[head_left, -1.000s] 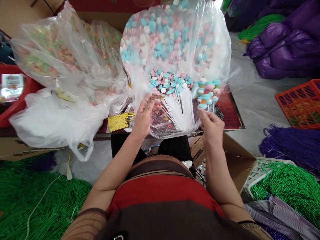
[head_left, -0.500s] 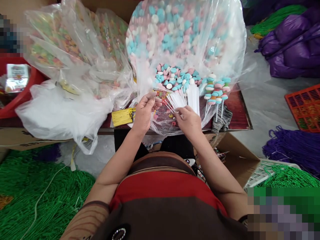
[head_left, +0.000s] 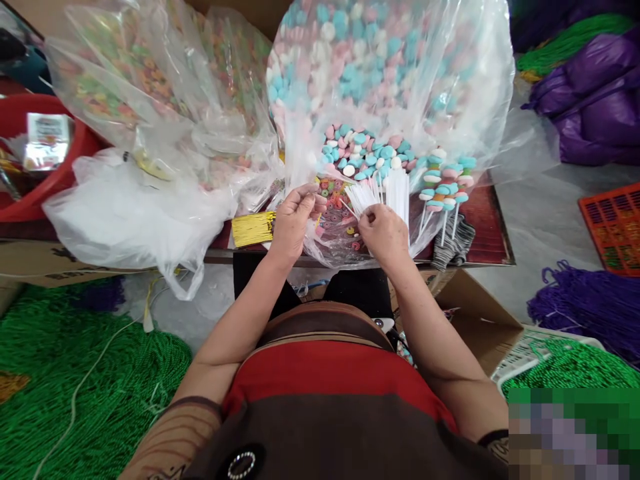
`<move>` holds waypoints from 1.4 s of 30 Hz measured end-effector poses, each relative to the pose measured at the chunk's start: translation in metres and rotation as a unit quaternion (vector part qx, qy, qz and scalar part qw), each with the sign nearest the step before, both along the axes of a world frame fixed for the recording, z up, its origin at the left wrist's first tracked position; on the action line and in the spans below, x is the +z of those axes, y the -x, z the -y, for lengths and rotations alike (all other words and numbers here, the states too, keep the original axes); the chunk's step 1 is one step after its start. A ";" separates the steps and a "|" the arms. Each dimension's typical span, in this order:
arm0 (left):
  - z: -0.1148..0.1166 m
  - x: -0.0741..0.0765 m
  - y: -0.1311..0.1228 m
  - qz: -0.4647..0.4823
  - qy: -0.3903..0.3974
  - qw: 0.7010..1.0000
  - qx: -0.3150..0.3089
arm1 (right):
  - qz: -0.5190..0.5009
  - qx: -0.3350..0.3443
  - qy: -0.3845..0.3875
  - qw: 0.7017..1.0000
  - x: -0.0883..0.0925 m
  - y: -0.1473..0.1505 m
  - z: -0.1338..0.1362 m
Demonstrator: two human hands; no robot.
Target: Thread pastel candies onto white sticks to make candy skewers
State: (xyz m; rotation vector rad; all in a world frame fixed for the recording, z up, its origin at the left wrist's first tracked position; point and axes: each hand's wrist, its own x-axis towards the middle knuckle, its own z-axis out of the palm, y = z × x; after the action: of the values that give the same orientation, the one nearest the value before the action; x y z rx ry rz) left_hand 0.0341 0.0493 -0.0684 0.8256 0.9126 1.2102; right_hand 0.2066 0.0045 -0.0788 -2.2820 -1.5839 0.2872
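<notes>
My left hand (head_left: 295, 223) is raised over the near edge of the table, thumb drawn against the fingers. Anything in that pinch is too small to make out. At the bottom of a fan of white sticks (head_left: 364, 193), my right hand (head_left: 385, 233) has its thumb and index finger curled together; a thin stick pokes out leftward from them. Beside the fan stands a bundle of white sticks (head_left: 399, 200). Between my hands lie ring-shaped candies (head_left: 333, 200) on clear plastic. Blue, pink and white candies (head_left: 370, 153) spill behind them. Several candy skewers (head_left: 445, 183) rest at the right.
Big clear bags of candy (head_left: 345, 60) and ring candies (head_left: 150, 73) fill the back. Yellow ties (head_left: 253, 229) lie left of my hands, a grey knitted piece (head_left: 454, 241) right. A red tub (head_left: 75, 143) stands far left. Green cords (head_left: 90, 373) cover the floor.
The view has shifted, so the table things sit further right. My right hand has moved slightly up against the sticks, its fingers more curled. My left hand keeps nearly the same pose.
</notes>
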 end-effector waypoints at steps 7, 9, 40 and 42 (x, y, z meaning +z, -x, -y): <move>0.010 -0.002 -0.010 -0.052 -0.003 0.996 -0.072 | -0.364 -0.036 -0.214 0.906 0.011 -0.031 0.001; 0.014 -0.005 -0.013 -0.047 -0.014 0.991 -0.123 | -0.496 -0.046 -0.211 0.841 0.016 -0.031 0.004; 0.032 -0.015 -0.023 0.010 -0.097 0.983 -0.159 | -0.754 -0.034 -0.199 0.625 -0.003 0.002 0.046; 0.031 -0.014 -0.021 0.023 -0.081 0.985 -0.152 | -0.745 -0.028 -0.203 0.634 0.000 0.004 0.047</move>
State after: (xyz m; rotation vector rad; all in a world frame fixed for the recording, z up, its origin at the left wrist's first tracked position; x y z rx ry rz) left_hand 0.0551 0.0184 -0.0826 1.0234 0.6284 1.0395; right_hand 0.2029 -0.0421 -0.0788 -0.9277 -0.4978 1.2184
